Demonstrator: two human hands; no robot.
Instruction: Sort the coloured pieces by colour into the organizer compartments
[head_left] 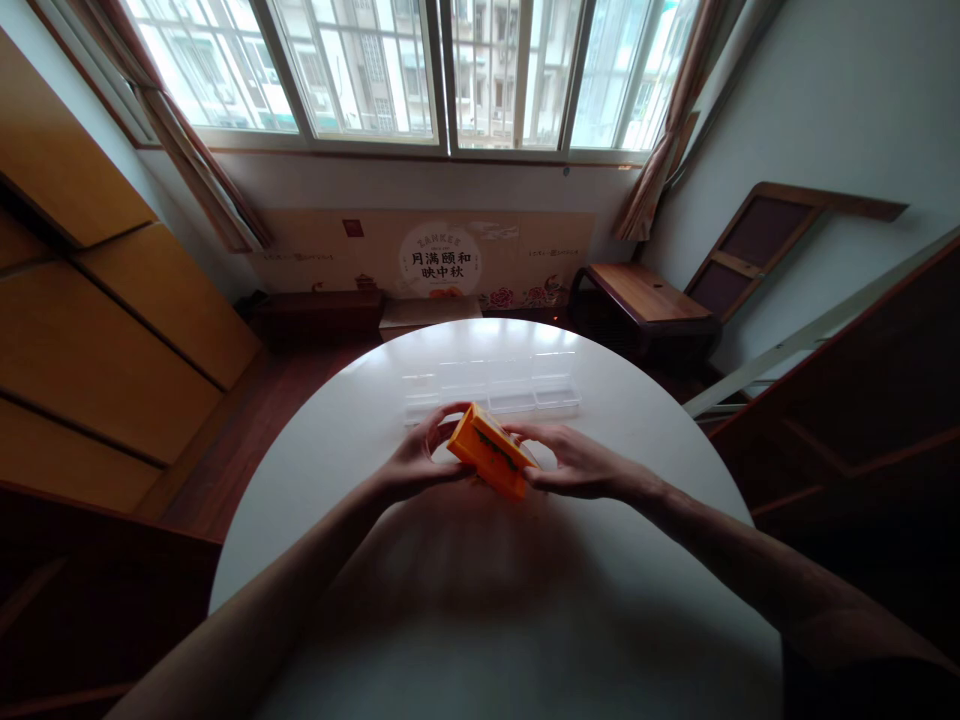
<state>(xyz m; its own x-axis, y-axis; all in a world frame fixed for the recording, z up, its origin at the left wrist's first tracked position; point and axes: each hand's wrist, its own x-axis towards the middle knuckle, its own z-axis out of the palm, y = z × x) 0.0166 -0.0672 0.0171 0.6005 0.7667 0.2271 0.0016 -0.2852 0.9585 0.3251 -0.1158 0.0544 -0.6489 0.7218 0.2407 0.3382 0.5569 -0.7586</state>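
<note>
Both my hands hold a small orange box [491, 452] just above the round white table [480, 600]. My left hand [420, 458] grips its left end, fingers curled around the top corner. My right hand [574, 462] clasps the right end, fingers laid along its upper edge. The box is tilted, its left end higher. A clear plastic compartment tray [491, 385] lies flat on the table just beyond the box, apart from my hands.
A low wooden bench [645, 295] stands past the table at the right. A printed board [442, 260] leans under the window. Wooden cabinets [97, 330] line the left wall and dark wooden panels [862, 400] the right.
</note>
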